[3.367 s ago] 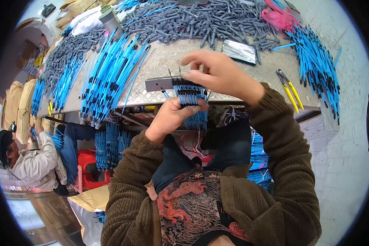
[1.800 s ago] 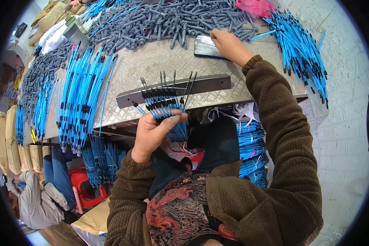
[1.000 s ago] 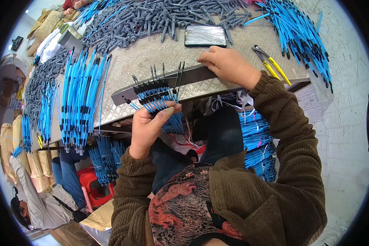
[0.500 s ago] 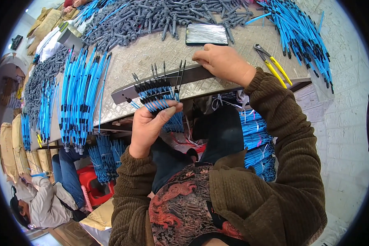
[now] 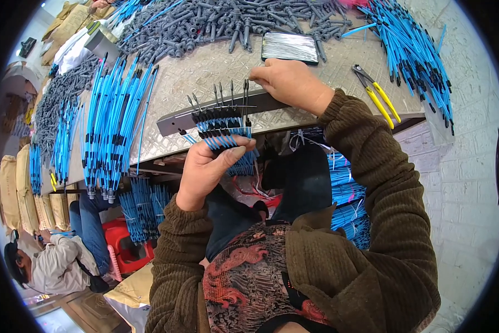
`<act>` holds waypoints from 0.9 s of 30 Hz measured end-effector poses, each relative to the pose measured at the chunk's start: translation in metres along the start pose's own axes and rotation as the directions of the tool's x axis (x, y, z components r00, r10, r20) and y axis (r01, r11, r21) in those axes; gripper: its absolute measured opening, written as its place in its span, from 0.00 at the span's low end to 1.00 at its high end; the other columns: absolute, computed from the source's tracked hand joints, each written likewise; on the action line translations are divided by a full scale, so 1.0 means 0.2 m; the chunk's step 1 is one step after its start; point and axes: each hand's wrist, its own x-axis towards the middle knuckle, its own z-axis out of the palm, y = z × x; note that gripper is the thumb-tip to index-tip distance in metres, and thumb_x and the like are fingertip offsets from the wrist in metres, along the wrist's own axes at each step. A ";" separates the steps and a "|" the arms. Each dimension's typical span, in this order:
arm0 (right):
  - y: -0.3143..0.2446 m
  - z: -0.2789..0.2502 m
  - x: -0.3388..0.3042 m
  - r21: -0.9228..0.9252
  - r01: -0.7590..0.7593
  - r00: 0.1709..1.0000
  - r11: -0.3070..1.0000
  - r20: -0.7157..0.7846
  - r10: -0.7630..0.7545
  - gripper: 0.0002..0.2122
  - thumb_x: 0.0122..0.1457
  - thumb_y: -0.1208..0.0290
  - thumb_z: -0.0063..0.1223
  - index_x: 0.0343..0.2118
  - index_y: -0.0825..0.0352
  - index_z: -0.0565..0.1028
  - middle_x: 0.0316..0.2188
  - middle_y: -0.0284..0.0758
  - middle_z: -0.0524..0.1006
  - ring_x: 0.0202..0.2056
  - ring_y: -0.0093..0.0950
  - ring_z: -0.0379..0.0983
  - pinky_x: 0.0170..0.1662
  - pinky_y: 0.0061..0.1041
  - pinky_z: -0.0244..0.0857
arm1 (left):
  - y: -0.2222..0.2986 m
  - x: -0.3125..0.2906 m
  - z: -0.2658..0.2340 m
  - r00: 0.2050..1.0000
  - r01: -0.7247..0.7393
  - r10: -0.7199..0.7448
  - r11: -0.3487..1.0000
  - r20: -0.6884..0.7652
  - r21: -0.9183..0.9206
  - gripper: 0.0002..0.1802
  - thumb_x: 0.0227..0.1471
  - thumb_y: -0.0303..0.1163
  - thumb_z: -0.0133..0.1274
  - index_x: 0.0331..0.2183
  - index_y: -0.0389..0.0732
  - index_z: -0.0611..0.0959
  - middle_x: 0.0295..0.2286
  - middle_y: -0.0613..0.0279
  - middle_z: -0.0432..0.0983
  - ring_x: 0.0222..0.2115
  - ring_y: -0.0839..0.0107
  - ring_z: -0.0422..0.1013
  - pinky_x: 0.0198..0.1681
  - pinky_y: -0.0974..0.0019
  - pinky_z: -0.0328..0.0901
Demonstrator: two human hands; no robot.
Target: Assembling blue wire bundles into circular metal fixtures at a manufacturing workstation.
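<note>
My left hand is closed around a row of thin blue tubes with black fittings, held at the table's front edge. Several dark, pointed tips stick up from the row, and a thin silvery wire lies across it. To the right of those tips is my right hand, thumb and fingers pressed together. Whatever is in that pinch is too small to make out. Below the hand, a dark flat metal bar runs along the table edge behind the tubes.
A shallow black box of silvery wire pieces lies beyond my right hand. Yellow-handled cutters rest to the right. Grey plastic fittings are heaped at the back; blue tubes lie left and far right. Another person sits at lower left.
My right hand has come left along the bar, nearer the upright tips. My left hand still holds the blue tubes. The whole view has shifted slightly.
</note>
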 end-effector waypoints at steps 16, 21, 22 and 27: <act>-0.04 0.07 0.11 0.065 0.028 0.999 0.998 0.021 -0.029 0.08 0.55 0.66 0.48 0.36 0.55 0.75 0.25 0.36 0.72 0.29 0.38 0.71 0.30 0.35 0.65 | 0.02 -0.01 -0.05 0.998 0.045 -0.039 0.994 0.058 -0.097 0.11 0.51 0.24 0.52 0.38 0.32 0.79 0.36 0.56 0.77 0.40 0.69 0.72 0.46 0.68 0.65; -0.05 0.06 0.13 0.075 0.043 0.999 0.996 0.030 -0.045 0.08 0.55 0.66 0.48 0.36 0.56 0.75 0.26 0.36 0.72 0.30 0.38 0.71 0.31 0.35 0.65 | 0.03 -0.01 -0.05 0.997 0.047 -0.041 0.994 0.062 -0.101 0.11 0.51 0.25 0.52 0.39 0.32 0.79 0.36 0.56 0.77 0.40 0.69 0.72 0.46 0.68 0.65; -0.06 0.06 0.13 0.074 0.031 0.999 0.997 0.043 -0.034 0.08 0.55 0.66 0.48 0.36 0.56 0.75 0.26 0.36 0.73 0.30 0.38 0.71 0.32 0.35 0.65 | 0.03 -0.01 -0.06 0.997 0.047 -0.041 0.994 0.062 -0.101 0.11 0.51 0.25 0.52 0.39 0.32 0.79 0.36 0.56 0.77 0.40 0.69 0.72 0.46 0.68 0.65; -0.07 0.07 0.14 0.074 0.005 0.997 0.997 0.080 -0.011 0.08 0.55 0.66 0.48 0.37 0.58 0.75 0.27 0.36 0.73 0.31 0.38 0.71 0.33 0.35 0.65 | 0.04 -0.02 -0.06 0.997 0.067 -0.060 0.989 0.055 -0.129 0.11 0.51 0.25 0.52 0.39 0.33 0.79 0.36 0.56 0.77 0.40 0.69 0.72 0.46 0.68 0.65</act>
